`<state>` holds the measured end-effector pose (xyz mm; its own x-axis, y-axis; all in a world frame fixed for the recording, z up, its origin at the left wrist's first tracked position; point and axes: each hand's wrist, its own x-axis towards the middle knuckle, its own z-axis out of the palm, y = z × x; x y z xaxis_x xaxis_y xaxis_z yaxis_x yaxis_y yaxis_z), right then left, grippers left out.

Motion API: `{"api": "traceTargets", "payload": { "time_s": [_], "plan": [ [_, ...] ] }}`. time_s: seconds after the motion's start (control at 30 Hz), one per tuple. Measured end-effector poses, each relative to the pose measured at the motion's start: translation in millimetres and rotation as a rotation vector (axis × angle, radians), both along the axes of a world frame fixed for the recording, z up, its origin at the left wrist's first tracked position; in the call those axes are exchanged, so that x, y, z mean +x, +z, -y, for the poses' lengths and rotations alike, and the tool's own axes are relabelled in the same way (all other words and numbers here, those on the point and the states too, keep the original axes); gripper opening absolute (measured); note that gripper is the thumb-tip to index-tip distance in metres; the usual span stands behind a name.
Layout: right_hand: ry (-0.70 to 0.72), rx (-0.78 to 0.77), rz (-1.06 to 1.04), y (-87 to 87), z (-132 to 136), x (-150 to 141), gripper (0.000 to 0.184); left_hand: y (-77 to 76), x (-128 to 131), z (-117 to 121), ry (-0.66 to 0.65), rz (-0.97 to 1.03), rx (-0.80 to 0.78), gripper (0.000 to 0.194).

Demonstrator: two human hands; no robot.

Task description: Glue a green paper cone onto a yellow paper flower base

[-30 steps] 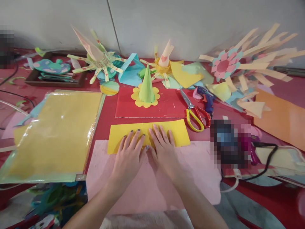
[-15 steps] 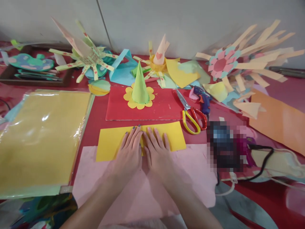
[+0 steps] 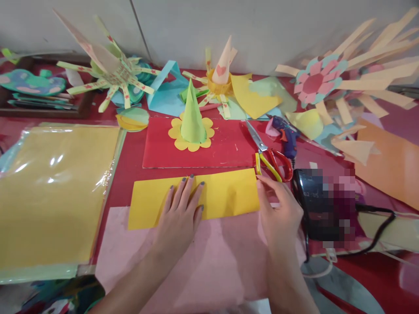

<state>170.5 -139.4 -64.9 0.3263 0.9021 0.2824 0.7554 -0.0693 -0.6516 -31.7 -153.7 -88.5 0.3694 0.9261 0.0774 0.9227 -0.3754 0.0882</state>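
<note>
A long strip of yellow paper (image 3: 225, 192) lies across the pink sheet (image 3: 222, 257) and the red tabletop. My left hand (image 3: 181, 209) rests flat on its left half, fingers spread. With thumb and forefinger, my right hand (image 3: 279, 207) pinches the paper's upper right corner. Right above that hand are the scissors (image 3: 266, 155), with one yellow and one red handle. Beyond the strip, a green paper cone (image 3: 193, 120) stands on a yellow flower-shaped base (image 3: 176, 133), on a red board (image 3: 229, 152).
A glue gun (image 3: 288, 137) lies right of the scissors. Nearer on that side are a dark phone (image 3: 310, 205), partly blurred out, and cables. Plastic-wrapped yellow sheets (image 3: 55, 196) cover the left. Paper crafts, including a pink cone (image 3: 222, 65), line the wall.
My right hand has moved right, from lying flat beside the left hand to pinching the strip's right corner. My left hand stays pressed on the paper. The view has shifted slightly.
</note>
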Motion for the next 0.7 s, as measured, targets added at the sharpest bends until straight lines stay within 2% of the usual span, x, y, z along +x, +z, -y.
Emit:
{"api": "traceTargets", "payload": {
  "time_s": [0.1, 0.27, 0.4, 0.57, 0.7],
  "plan": [
    [-0.048, -0.090, -0.073, -4.9, -3.4, 6.7, 0.029, 1.1, 0.3, 0.0, 0.007, 0.000, -0.003, 0.046],
    [-0.132, -0.128, -0.212, -12.3, -3.2, 2.8, 0.039, 2.6, 0.2, 0.1, 0.013, 0.004, -0.012, 0.046],
    [-0.118, -0.281, -0.408, -12.9, -2.3, 1.3, 0.040, 2.3, -0.4, 0.0, -0.005, 0.000, -0.001, 0.046],
    [-0.108, -0.385, -0.157, -11.7, -3.7, 0.8, 0.033, 1.9, 0.2, 0.4, -0.009, -0.018, 0.018, 0.047],
    [-0.095, -0.378, -0.094, -10.4, -6.2, 0.0, 0.031, 2.5, 1.0, 0.5, 0.002, -0.029, 0.001, 0.048]
  ]
}}
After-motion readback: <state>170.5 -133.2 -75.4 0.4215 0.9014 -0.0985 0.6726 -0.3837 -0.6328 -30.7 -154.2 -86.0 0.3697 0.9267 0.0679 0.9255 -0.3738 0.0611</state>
